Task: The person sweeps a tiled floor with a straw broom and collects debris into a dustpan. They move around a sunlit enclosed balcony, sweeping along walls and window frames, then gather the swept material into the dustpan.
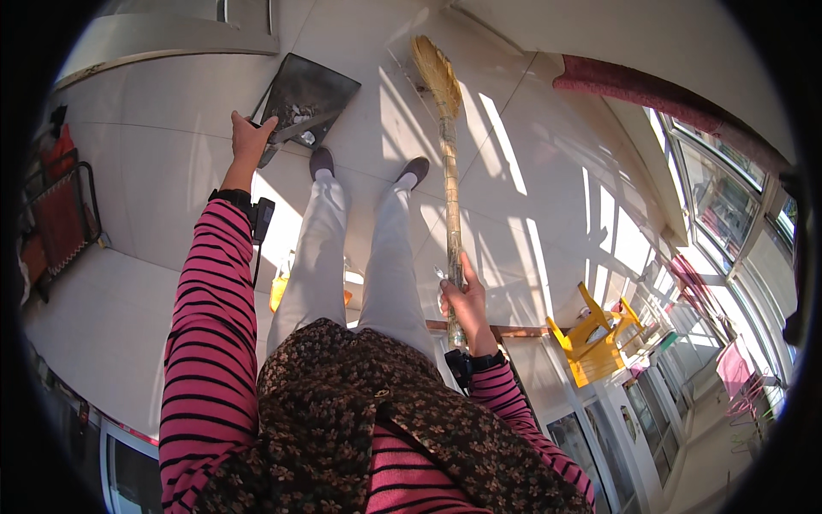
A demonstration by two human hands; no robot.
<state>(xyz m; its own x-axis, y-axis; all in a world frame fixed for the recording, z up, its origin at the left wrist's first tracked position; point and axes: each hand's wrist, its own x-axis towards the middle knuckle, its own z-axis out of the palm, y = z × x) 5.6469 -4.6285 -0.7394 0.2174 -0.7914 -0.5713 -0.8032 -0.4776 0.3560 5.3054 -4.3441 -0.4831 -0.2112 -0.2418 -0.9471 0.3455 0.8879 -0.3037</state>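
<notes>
My left hand (252, 138) grips the handle of a dark dustpan (314, 83), which is low over or on the tiled floor in front of my left shoe. Grey dust and scraps of white litter (303, 122) lie inside the pan. In my right hand (467, 299) is the handle end of a straw broom (451, 180), its stick bound at intervals. The broom's yellow bristles (437, 67) point away from me, to the right of the dustpan. A little dark debris (420, 87) shows on the floor beside the bristles.
A yellow chair (591, 340) stands at the right, with things on it. On the left is a dark metal-framed rack or folding seat (61, 218) with a red-brown panel. Windows (719, 186) line the right side, and sunlight stripes the pale floor tiles (173, 96).
</notes>
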